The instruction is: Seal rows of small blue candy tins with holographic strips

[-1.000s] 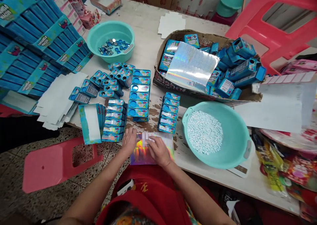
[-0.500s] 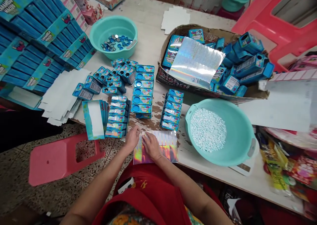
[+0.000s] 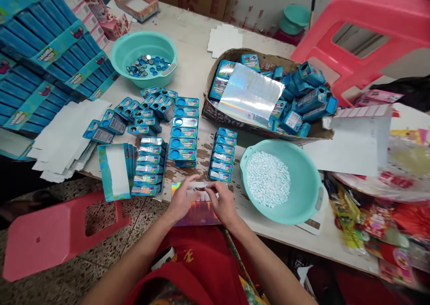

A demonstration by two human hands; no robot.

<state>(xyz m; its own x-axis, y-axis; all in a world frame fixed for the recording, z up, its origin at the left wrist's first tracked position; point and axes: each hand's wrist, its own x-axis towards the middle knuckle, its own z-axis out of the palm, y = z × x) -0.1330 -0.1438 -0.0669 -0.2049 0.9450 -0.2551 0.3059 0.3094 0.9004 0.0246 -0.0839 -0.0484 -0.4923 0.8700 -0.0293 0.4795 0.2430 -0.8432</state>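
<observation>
A shiny holographic sticker sheet (image 3: 201, 214) lies at the table's front edge, right before my red apron. Over its left part is my left hand (image 3: 181, 202), with its fingers stretched out and thumb apart. My right hand (image 3: 224, 203) has thumb and fingertips pinched at the sheet's upper part, seemingly on a small sticker; the fingers partly hide it. Just beyond stand rows of blue candy boxes: one at left (image 3: 148, 168) with shiny strips on their ends, one in the middle (image 3: 183, 132) with round holes, and one at right (image 3: 222, 155).
A teal basin (image 3: 305, 184) of white candies stands at right, a teal bowl (image 3: 114, 56) of metallic discs at back left. A carton (image 3: 235, 121) holds loose blue boxes and another shiny sheet (image 3: 251, 92). White card sheets (image 3: 67, 135), stacked displays (image 3: 50, 54) and a pink stool (image 3: 43, 233) are at left.
My right hand has moved off the middle of the sheet to its right side and now pinches. My left hand has come over the sheet's left part, fingers spread. The view has shifted.
</observation>
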